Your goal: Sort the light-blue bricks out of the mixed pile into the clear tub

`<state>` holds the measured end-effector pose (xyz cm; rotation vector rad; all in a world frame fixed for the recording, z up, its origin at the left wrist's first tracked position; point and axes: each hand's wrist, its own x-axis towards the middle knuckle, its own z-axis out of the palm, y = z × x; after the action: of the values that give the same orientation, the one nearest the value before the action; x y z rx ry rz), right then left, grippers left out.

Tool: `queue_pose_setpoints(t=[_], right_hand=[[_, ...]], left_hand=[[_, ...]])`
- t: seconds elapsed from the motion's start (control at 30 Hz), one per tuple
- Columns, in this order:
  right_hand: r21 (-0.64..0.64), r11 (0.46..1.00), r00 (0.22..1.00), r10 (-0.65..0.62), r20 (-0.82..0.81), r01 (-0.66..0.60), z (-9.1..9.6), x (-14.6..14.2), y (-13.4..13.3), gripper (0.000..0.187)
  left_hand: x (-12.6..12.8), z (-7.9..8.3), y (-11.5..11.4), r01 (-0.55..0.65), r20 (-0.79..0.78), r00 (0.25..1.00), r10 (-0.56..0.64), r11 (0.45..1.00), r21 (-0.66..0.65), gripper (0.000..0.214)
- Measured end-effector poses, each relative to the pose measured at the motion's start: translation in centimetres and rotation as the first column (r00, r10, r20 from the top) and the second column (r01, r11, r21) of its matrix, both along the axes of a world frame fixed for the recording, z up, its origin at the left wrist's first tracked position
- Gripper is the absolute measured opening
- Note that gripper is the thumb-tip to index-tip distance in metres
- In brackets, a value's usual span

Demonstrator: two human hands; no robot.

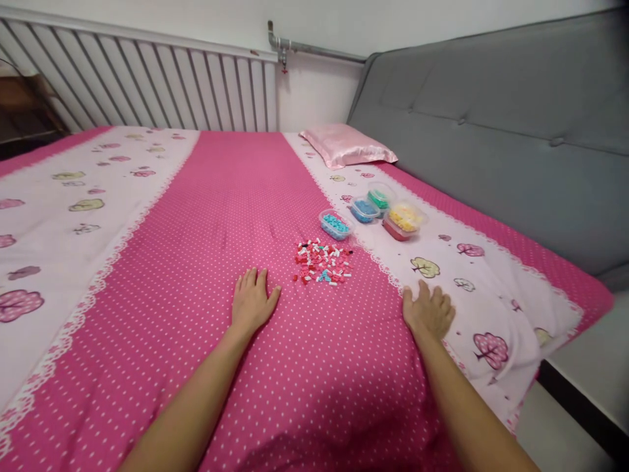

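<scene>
My left hand [252, 301] lies flat on the pink dotted bedsheet [196, 328], fingers apart and holding nothing. On the sheet's white band rests my right hand [429, 311], palm down with its fingers spread. Between and beyond the hands is a loose pile of small pieces [323, 262], mostly red, pink and white, with a few blue ones. Just behind the pile stands a clear tub of turquoise pieces [336, 225]. Farther right are a tub of blue pieces [364, 210], a tub of green pieces [379, 198] and a tub of yellow pieces [403, 216] above a red one [398, 231].
A pink satin pillow [346, 145] lies at the far end of the bed. The grey padded headboard [491, 124] runs along the right side. Behind the bed are a white radiator [147, 78] and a pipe [324, 52] on the wall.
</scene>
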<state>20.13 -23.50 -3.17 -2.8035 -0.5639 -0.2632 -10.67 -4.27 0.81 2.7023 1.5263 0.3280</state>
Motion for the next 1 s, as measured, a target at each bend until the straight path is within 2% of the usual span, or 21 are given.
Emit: queue_pose_setpoints(t=[0.37,1.0], right_hand=[[-0.003,0.997,0.997,-0.071,-0.012,0.071,-0.1,1.6,0.9,0.061],[-0.012,0.998,0.998,-0.066,-0.015,0.066,0.2,1.6,0.9,0.06]], left_hand=[[0.4,-0.4,0.4,0.006,0.007,1.0,-0.006,1.0,-0.015,0.065],[0.3,-0.2,0.2,0.013,0.025,1.0,-0.012,0.999,-0.044,0.064]])
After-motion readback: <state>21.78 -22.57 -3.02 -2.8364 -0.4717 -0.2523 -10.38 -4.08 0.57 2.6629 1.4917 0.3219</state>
